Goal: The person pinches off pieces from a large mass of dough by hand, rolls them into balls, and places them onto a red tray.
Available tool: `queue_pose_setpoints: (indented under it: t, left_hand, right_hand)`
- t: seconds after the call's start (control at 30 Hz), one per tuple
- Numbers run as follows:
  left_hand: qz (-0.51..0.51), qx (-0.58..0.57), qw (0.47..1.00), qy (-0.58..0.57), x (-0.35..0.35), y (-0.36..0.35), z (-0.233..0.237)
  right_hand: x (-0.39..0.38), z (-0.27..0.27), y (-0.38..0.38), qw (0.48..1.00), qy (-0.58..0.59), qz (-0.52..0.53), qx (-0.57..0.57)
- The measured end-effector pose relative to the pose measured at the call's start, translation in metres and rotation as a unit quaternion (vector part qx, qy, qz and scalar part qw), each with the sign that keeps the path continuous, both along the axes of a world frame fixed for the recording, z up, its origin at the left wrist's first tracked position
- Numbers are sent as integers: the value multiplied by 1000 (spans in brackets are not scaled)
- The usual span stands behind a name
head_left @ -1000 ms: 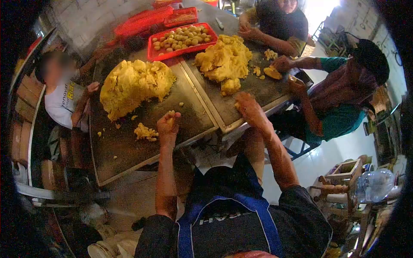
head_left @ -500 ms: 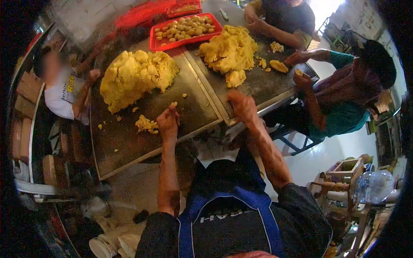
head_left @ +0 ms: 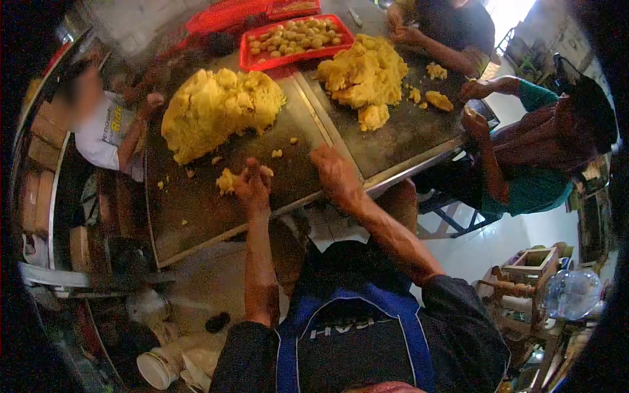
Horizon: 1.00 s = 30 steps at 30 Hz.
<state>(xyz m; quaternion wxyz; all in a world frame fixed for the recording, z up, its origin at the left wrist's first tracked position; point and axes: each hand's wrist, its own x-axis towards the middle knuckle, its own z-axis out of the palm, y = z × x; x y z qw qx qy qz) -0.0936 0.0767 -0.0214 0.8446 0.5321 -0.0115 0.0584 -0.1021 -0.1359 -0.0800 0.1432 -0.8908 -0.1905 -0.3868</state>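
My left hand (head_left: 252, 187) is over the small crumbled yellow dough pile (head_left: 227, 182) near the table's front edge, its fingers partly apart, with a bit of dough beside them. Whether it grips that bit is unclear. Over the front part of the table, near the metal seam (head_left: 321, 118), is my right hand (head_left: 334, 171), fingers curled together; anything inside is hidden. A large yellow dough mound (head_left: 219, 111) lies beyond my left hand. Another dough mound (head_left: 363, 72) sits right of the seam, with a smaller lump (head_left: 373, 117) at its front.
A red tray (head_left: 246, 60) with several round dough balls stands at the back. Co-workers are at the left (head_left: 98, 124), at the back right (head_left: 452, 33) and at the right (head_left: 531, 144). A clear bottle (head_left: 571, 293) is at the lower right.
My right hand has moved left, off the right side of the seam. My left hand has lowered slightly, closer to the crumbled pile, and its fingers have loosened. The view has shifted a little.
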Motion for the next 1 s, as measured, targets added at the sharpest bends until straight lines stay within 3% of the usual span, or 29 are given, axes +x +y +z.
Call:
queue_pose_setpoints:
  t: [0.03, 0.07, 0.1, 0.13, 0.2, 0.23, 0.27, 0.3, 0.4, 0.43, 0.47, 0.5, 0.53, 0.57, 0.63, 0.67, 0.77, 0.8, 0.93, 1.0]
  left_hand:
    - [-7, -97, 995, -2, 1, 1, 2]
    - [-14, -97, 995, -3, 2, 2, 2]
    - [6, -21, 999, -24, 5, 2, 1]
    - [24, 54, 997, -45, 8, 1, -1]
    - [-4, 15, 1000, -16, 15, 7, -11]
    - [-23, -20, 999, 10, 20, 5, -17]
    - [40, -37, 998, 11, 25, -4, -32]
    - [22, -43, 999, 5, 26, -3, -32]
    - [-95, -66, 992, 57, 15, -3, -20]
    - [-41, 70, 997, -14, 5, -16, -9]
    - [18, 202, 975, -90, 2, -25, -3]
    - [10, 197, 975, -101, 6, -27, -2]
    - [-43, 188, 978, -80, 10, -28, -3]
    - [-96, 182, 977, -54, 13, -30, -4]
    - [-98, 159, 982, -34, 8, -41, 4]
    - [-92, 135, 987, -12, 7, -44, 7]
    - [-64, 195, 978, -31, 17, -43, -10]
    - [-63, 196, 978, -32, 16, -44, -9]
    - [-104, 133, 984, -62, 21, -43, -19]
    - [-118, 174, 976, -57, 13, -37, -19]
  right_hand:
    - [-14, 13, 12, 991, 131, 15, 25]
    - [-25, 19, 18, 963, 262, 29, 52]
    - [-29, 18, 16, 964, 260, 21, 54]
    - [-33, 15, 12, 970, 212, 103, 53]
    - [-30, -5, -1, 957, 187, 206, 80]
    - [-31, 4, -11, 961, 187, 188, 81]
    - [-29, 16, -23, 953, 226, 144, 139]
    - [-25, 28, -39, 940, 260, 99, 196]
    - [-16, 33, -109, 956, 199, -24, 213]
    - [-18, 26, -118, 958, 191, -36, 213]
    - [-21, 19, -123, 965, 222, -128, 48]
    - [-21, 17, -128, 937, 249, -215, -115]
    - [-33, 38, -137, 944, 308, -114, -12]
    - [-38, 45, -151, 945, 305, -121, -11]
    - [-40, 59, -177, 937, 345, -9, 48]
    - [-36, 68, -185, 895, 402, 24, 193]
    - [-23, 54, -182, 899, 385, -66, 198]
    - [-20, 29, -178, 939, 282, -87, 179]
    - [-28, 52, -143, 966, 197, -129, 106]
    - [-20, 69, -126, 867, 384, -219, 230]
